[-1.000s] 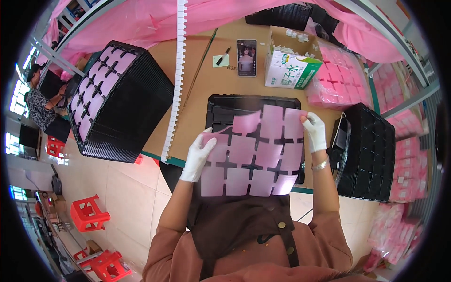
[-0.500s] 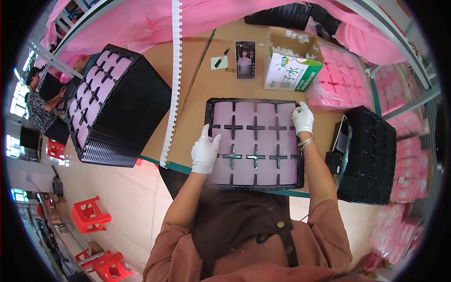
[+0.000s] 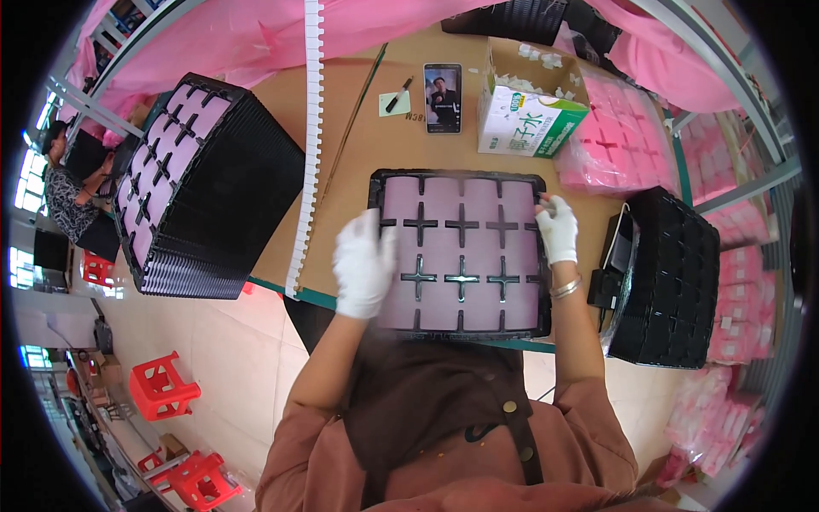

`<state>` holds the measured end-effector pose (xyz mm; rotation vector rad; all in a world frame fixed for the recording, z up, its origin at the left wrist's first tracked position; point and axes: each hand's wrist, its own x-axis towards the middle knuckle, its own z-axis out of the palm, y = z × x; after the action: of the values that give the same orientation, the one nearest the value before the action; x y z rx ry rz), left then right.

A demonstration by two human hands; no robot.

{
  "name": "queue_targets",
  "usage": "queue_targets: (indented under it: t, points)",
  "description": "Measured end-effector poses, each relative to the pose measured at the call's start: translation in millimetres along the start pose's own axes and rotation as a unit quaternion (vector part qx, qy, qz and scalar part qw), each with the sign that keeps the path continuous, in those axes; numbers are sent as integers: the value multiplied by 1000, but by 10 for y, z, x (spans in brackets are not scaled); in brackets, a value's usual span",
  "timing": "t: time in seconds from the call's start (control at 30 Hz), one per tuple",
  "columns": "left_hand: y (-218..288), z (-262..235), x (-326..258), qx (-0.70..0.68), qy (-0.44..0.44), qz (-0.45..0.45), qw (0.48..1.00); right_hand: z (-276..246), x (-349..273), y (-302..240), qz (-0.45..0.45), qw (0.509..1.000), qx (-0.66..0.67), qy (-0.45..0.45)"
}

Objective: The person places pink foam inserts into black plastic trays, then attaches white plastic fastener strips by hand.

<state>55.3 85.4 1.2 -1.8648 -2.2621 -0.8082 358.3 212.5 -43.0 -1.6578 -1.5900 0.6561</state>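
A black plastic tray (image 3: 543, 320) with lilac pieces (image 3: 439, 247) in its compartments and black cross-shaped dividers lies flat on the table in front of me. At its left edge is my left hand (image 3: 362, 269), white-gloved and a little blurred, its fingers stretched out and not closed on the rim. My right hand (image 3: 559, 230), also gloved, with bare fingertips showing, is beside the tray's upper right edge. Its fingers are loosely bent and apart; whether a fingertip touches the rim I cannot tell.
Left stands a tall stack of black trays (image 3: 230, 188), its top one filled with lilac. Rightward are more black trays (image 3: 670, 282), a carton (image 3: 520, 124) with white scraps and wrapped pink trays (image 3: 614, 141). A phone (image 3: 443, 98), pen (image 3: 398, 94) and white toothed strip (image 3: 309, 145) are behind.
Both hands have come off the tray's edges, the left outward to the left, the right outward and toward me. The tray stays in place; the whole view has shifted slightly.
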Motion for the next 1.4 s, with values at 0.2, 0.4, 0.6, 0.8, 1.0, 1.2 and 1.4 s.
queue_targets:
  t: [0.2, 0.4, 0.6, 0.8, 1.0, 1.2, 1.4]
  points:
    - [321, 789, 268, 21, -192, 180, 965, 583, 237, 72, 158, 880, 409, -180]
    - [-118, 649, 284, 20, -189, 151, 970, 411, 388, 357, 237, 815, 519, -102]
    - [-262, 477, 178, 129, -163, 155, 966, 352, 167, 246, 95, 974, 201, -35]
    - [-99, -163, -617, -15, -253, 244, 936, -140, -845, 185, 93, 960, 191, -179]
    - [-368, -625, -1039, 9, -329, 242, 913, -483, -1254, 194, 234, 882, 278, -300]
    - [-731, -671, -1402, -130, -312, 178, 924, -657, -1443, 192, 177, 887, 285, -317]
    - [-548, -183, -1517, -499, -188, -411, 740, -567, -1524, 671, 129, 983, 130, -8]
